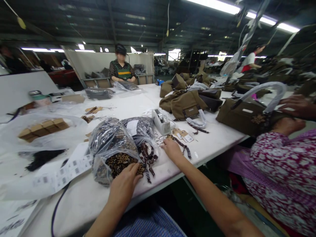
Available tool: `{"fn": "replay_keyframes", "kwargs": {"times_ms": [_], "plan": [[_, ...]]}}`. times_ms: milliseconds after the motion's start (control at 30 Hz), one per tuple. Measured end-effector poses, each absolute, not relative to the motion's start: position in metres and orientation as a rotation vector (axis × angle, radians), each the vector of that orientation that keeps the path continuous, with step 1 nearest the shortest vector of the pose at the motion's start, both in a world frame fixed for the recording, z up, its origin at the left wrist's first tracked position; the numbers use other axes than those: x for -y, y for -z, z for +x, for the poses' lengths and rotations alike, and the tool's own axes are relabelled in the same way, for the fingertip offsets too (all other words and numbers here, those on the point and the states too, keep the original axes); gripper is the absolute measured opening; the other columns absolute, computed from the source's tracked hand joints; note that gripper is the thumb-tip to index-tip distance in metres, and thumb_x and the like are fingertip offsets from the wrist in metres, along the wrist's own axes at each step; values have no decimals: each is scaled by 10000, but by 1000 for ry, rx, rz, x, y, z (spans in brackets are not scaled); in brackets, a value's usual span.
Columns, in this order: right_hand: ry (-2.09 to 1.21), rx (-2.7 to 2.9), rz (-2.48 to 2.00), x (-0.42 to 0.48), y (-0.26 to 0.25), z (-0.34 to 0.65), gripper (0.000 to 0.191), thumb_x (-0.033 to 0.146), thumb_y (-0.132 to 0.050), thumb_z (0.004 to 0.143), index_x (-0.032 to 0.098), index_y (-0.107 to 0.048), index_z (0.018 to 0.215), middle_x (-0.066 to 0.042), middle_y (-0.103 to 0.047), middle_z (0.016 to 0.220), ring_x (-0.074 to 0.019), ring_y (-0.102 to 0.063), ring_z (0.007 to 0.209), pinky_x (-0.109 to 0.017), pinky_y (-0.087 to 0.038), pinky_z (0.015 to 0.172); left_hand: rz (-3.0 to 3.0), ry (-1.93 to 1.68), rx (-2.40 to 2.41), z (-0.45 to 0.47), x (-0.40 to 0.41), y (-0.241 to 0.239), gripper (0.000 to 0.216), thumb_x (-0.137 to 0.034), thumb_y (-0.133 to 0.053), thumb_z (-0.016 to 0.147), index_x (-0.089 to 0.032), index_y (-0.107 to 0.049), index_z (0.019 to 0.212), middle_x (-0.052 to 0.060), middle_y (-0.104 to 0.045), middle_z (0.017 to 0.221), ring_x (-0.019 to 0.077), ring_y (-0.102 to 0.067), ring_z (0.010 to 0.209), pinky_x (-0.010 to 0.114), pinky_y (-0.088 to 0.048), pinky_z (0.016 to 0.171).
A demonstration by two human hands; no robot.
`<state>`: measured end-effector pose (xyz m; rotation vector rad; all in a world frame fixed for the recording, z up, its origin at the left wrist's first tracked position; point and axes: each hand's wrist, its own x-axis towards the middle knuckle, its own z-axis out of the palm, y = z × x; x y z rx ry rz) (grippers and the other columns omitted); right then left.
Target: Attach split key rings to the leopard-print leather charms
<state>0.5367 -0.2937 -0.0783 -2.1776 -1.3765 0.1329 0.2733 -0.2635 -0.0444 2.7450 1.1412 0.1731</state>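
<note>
Item: clear plastic bag of leopard-print fabric straps [111, 154], laid near the front edge of the white worktable [138, 102]. Left hand [124, 184]: rested palm-down on the bag's mouth, fingers extended, nothing gripped. Right hand [172, 148]: set palm-down just beside the bag, fingertips at a loose leopard-print strap with dark ends [184, 147] and small metal rings [158, 139]; whether anything is pinched cannot be told. White tape dispenser [160, 122] placed behind. Olive fabric handbags [184, 104] piled beyond.
</note>
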Motion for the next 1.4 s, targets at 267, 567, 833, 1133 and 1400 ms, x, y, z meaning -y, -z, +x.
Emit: {"fn": "replay_keyframes", "kwargs": {"times_ms": [267,567,833,1133,1400], "plan": [[-280,1296,-2080,288,71,543,50,143,-723,741,164,-678,734,-67,-701,817,-216,-626,838,-304,-447,796,2769,-105,-1172,286,263,38,294,-240,-624,886,-240,-637,1179,51,-645,1161,209,-624,1072,304,-504,899],[-515,1087,-1718,362,69,503,352,338,-452,912,134,-689,1075,-64,-722,835,-149,-671,627,-270,-566,596,2760,-161,-1131,280,261,50,485,-201,-638,863,-235,-539,1336,47,-567,1383,237,-549,1189,336,-450,997],[-947,982,-1419,382,50,434,390,249,-595,821,181,-648,1201,-5,-692,774,-129,-653,621,-254,-549,607,2592,-514,-994,270,249,33,144,-295,-632,846,-258,-729,946,27,-706,1002,237,-608,1019,354,-461,901],[-1095,911,-1287,371,47,412,313,420,-671,795,128,-713,902,-17,-667,693,-90,-558,504,-199,-471,484,1979,-515,-726,262,263,19,197,-298,-674,780,-219,-759,938,31,-769,928,205,-700,890,293,-522,829],[-1113,848,-1360,384,38,415,329,426,-694,762,122,-709,887,-12,-658,663,-96,-556,499,-201,-458,471,1806,-542,-807,250,267,22,227,-331,-697,719,-203,-781,887,48,-781,878,223,-694,840,320,-526,832]]}}
